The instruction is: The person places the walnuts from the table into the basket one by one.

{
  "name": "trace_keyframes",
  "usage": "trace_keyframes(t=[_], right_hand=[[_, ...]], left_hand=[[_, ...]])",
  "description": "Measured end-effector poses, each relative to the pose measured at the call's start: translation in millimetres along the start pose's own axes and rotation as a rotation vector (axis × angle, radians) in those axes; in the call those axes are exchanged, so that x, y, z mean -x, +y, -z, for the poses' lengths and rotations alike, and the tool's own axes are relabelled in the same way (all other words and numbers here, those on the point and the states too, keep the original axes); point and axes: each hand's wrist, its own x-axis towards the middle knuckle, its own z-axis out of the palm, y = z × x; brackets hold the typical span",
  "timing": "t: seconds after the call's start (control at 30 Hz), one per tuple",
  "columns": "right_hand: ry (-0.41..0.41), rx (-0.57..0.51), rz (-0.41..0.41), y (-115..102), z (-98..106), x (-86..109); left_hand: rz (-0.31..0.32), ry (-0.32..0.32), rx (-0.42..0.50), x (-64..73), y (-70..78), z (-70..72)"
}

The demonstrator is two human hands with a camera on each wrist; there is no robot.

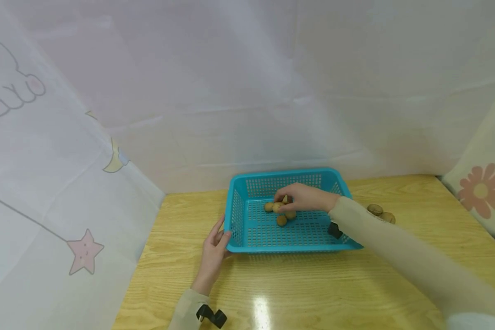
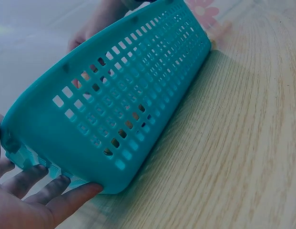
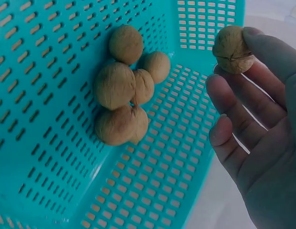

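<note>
A blue-green plastic basket [image 1: 288, 249] with slotted walls stands on the table. At its left front corner my left hand [image 1: 211, 259] holds on, thumb by the rim and fingers spread against the outer wall [image 2: 86, 152]. My right hand [image 1: 309, 198] is over the inside of the basket. Between thumb and fingers it pinches a walnut [image 3: 232, 49], held apart from the others in the right wrist view. Several walnuts [image 3: 115, 86] lie clustered on the basket floor. Part of this cluster is hidden by the right hand in the head view.
A few more walnuts [image 1: 375, 210] lie on the wooden table [image 1: 297, 288] right of the basket, partly behind the right sleeve [image 1: 396, 250]. A pale cloth [image 1: 239, 91] hangs behind the table, and printed cloth [image 1: 86, 252] hangs at the left.
</note>
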Motion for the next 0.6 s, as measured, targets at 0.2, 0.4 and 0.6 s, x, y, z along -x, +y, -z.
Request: trace_keyframes(t=[0.2, 0.4, 0.6], right_hand=[[-0.038, 0.013, 0.028, 9, -13, -19.3], [-0.086, 0.081, 0.036, 20, -31, -37.3], [-0.153, 0.165, 0.04, 19, -40, -47.3]], left_hand=[[-0.001, -0.007, -0.005, 0.8, -0.2, 1.3], [0.009, -0.015, 0.014, 0.5, -1.0, 1.1], [0.005, -0.003, 0.005, -0.4, -0.1, 0.3]])
